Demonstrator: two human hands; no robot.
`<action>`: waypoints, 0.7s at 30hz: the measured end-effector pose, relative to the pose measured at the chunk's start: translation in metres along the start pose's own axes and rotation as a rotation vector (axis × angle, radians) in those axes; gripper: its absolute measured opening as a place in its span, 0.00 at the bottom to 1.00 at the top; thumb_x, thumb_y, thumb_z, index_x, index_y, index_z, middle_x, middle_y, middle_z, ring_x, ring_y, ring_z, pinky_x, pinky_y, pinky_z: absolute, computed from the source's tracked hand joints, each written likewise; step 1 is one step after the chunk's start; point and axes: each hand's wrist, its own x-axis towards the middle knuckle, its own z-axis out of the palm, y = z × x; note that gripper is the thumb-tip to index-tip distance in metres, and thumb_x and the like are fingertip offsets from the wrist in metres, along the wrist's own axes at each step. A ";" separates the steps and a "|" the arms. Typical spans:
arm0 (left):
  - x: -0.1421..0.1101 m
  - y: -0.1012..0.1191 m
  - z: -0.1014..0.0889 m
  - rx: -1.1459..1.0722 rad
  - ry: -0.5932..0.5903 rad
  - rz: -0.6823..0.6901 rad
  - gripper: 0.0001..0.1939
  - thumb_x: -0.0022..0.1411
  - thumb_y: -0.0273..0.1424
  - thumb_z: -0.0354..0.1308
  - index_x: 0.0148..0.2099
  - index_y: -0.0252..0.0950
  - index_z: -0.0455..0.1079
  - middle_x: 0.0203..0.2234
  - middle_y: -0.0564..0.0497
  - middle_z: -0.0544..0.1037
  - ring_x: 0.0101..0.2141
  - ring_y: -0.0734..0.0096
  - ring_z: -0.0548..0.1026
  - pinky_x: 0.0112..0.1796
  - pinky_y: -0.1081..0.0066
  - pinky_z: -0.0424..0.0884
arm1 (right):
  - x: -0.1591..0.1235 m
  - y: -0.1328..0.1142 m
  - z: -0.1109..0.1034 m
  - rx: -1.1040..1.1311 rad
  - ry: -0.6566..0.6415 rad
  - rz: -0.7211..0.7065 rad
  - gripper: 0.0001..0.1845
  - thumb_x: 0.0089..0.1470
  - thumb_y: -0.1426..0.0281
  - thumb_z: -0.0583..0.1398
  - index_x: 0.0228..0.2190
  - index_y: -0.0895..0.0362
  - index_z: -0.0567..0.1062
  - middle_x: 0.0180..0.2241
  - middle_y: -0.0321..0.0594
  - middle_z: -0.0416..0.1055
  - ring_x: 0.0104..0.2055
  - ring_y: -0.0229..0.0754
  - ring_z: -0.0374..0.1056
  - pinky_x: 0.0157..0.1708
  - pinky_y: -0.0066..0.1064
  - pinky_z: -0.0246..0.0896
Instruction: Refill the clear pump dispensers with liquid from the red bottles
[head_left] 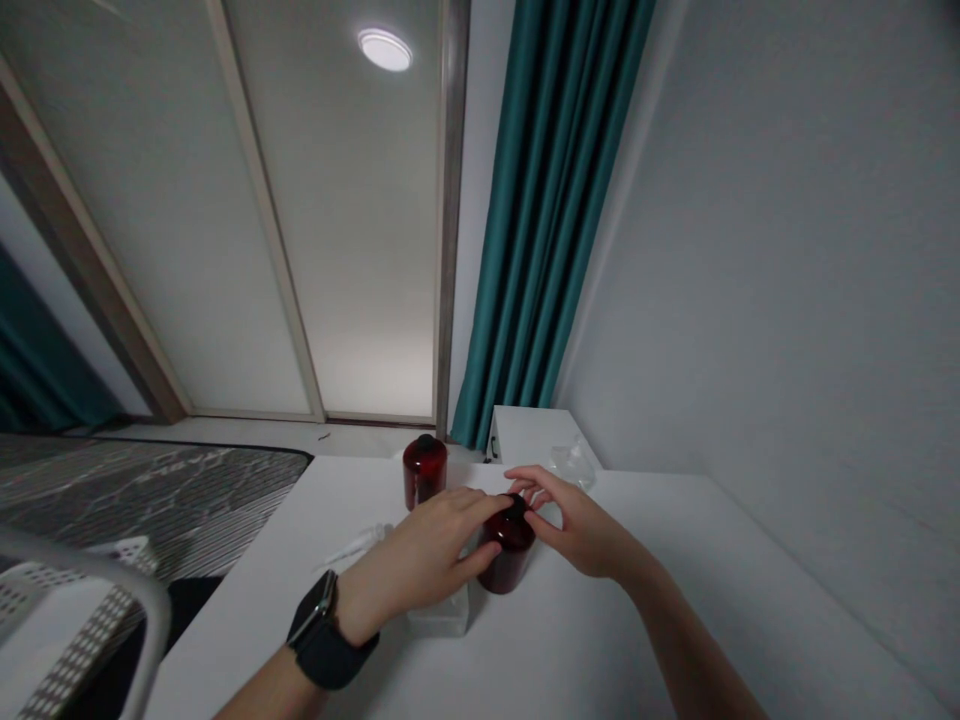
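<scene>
The left hand point(420, 548) is wrapping around a dark red bottle point(510, 562), maybe to keep it steady, while the right hand point(577, 525) is pinching its black cap point(516, 507). The bottle is sitting on the white worktop point(600, 640). Another red bottle point(424, 470) is standing just behind.

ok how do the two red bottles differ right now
The near dark red bottle is between the left hand and right hand; the far dark red bottle stands untouched. Fingers partly cover the near bottle's black top, while the far bottle's shows fully. Both are glossy, dark red and black-topped.
</scene>
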 end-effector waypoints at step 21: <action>0.002 0.006 -0.007 -0.004 -0.015 -0.004 0.21 0.68 0.29 0.55 0.61 0.40 0.63 0.51 0.42 0.76 0.50 0.55 0.75 0.51 0.56 0.73 | 0.000 -0.008 0.004 -0.025 0.014 -0.011 0.27 0.54 0.79 0.59 0.55 0.52 0.66 0.47 0.42 0.68 0.45 0.43 0.66 0.48 0.39 0.64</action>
